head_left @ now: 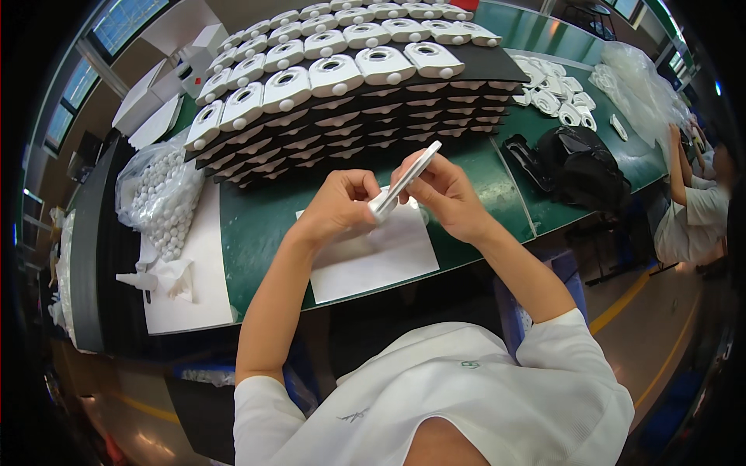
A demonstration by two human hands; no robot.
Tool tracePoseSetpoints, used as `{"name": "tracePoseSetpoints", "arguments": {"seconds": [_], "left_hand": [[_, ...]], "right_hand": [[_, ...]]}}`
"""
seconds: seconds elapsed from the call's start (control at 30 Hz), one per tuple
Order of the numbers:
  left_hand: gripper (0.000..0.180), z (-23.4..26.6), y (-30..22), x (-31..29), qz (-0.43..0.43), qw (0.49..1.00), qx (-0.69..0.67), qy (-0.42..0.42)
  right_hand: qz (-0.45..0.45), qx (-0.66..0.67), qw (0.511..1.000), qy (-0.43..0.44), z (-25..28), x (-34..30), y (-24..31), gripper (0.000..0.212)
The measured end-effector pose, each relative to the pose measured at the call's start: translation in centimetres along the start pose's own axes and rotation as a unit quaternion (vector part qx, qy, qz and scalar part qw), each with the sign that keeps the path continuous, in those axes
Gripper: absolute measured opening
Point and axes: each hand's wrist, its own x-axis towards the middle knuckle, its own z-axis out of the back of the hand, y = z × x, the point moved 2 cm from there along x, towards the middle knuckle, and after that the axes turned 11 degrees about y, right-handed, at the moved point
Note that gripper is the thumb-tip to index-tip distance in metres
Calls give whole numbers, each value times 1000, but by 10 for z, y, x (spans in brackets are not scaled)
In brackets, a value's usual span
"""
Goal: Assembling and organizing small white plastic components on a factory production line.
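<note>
Both hands on one white plastic part, above green bench.
L hand [342, 208] grip pinches part [404, 182] low end; R hand [443, 194] grip steadies it over white sheet [373, 256]. Risk, my judgement: thin edge-on hold may slip, dropping part near stacked trays [342, 101].

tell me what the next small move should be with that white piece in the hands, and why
Probably lower the white plastic part toward the white sheet. The right hand holds it tilted on edge above the green table, the left hand pinches its lower end, and nothing supports it. The stacked trays of white parts behind look full on top.
</note>
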Motion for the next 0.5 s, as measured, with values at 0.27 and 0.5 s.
{"name": "tracePoseSetpoints", "arguments": {"seconds": [0.27,0.5], "left_hand": [[19,15,-9,-5,-44,983,-164,-66],[19,30,5,-1,-35,902,-401,-153]], "right_hand": [[55,-269,944,-184,75,24,107,32],[-241,-389,871,-176,155,51,128,41]]}}
